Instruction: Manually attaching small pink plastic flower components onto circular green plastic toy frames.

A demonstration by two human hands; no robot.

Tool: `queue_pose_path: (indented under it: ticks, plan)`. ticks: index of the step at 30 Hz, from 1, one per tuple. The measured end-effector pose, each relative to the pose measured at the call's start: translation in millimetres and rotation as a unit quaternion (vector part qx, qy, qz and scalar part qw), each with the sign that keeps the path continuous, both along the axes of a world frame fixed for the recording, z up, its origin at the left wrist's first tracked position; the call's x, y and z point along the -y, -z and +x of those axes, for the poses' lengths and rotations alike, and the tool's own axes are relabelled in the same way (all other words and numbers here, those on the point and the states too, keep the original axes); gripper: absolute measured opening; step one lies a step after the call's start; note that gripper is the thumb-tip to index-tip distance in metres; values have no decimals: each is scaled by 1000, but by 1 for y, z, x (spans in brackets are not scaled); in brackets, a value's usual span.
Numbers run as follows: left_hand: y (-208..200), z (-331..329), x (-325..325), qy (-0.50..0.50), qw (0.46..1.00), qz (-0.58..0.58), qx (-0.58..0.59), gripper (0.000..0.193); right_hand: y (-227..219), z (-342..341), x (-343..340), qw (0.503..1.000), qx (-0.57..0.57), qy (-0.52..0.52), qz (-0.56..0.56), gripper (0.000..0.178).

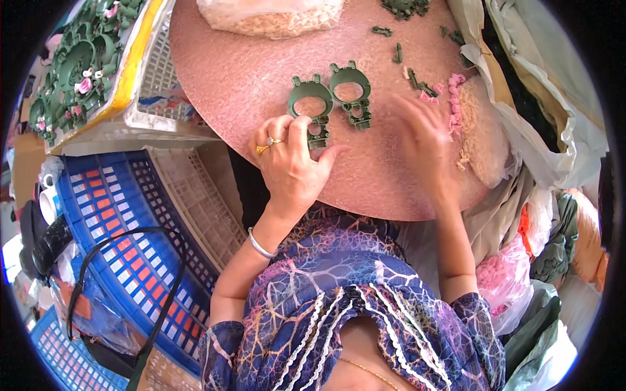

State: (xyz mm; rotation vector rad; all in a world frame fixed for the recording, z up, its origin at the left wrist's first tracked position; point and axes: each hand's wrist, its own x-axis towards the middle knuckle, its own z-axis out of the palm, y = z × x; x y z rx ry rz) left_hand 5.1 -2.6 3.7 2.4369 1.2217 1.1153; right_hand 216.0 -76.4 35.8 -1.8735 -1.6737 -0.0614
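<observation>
1. Two green plastic frames lie flat on the round pink table (248, 78), side by side and touching. Each has a ring at the far end and a narrower ladder-like tail pointing back toward the person, so the long axis runs away from the body, tilted slightly.
2. The left frame (311, 107) has its tail under the left hand (290, 163); the fingers (298, 130) pinch that tail end, with the thumb at its right side. A gold ring sits on one finger.
3. The right frame (351, 93) lies free, just beyond the right hand (424, 140).
4. The right hand is blurred, fingers spread over the table near small pink pieces (453, 98); I cannot tell whether it grips anything.
5. A clear bag (274, 16) at the far edge of the table holds pale small parts.
6. A pale crate (153, 72) on the left carries a tray of green frames with pink flowers (72, 72).
7. A blue crate (124, 221) stands lower left.
</observation>
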Motion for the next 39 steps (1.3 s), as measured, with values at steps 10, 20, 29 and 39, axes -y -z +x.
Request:
queue_pose_path:
  ticks: [10, 20, 29, 39]
  plan:
    - [5, -2, -1, -30, 1000, -2, -3, 65, -9, -47, 2, 995, -45, -79, -34, 29]
    - [7, -3, 0, 5, 997, -20, 80, 67, -48, 56, -2, 972, -36, 227, 48, 18]
    - [12, -6, 1, 16, 993, -29, 116, 53, -34, 50, 15, 977, -77, 183, -75, 16]
    - [9, -6, 1, 7, 995, -15, 99, 57, -20, 46, -13, 993, 4, 100, -55, 15]
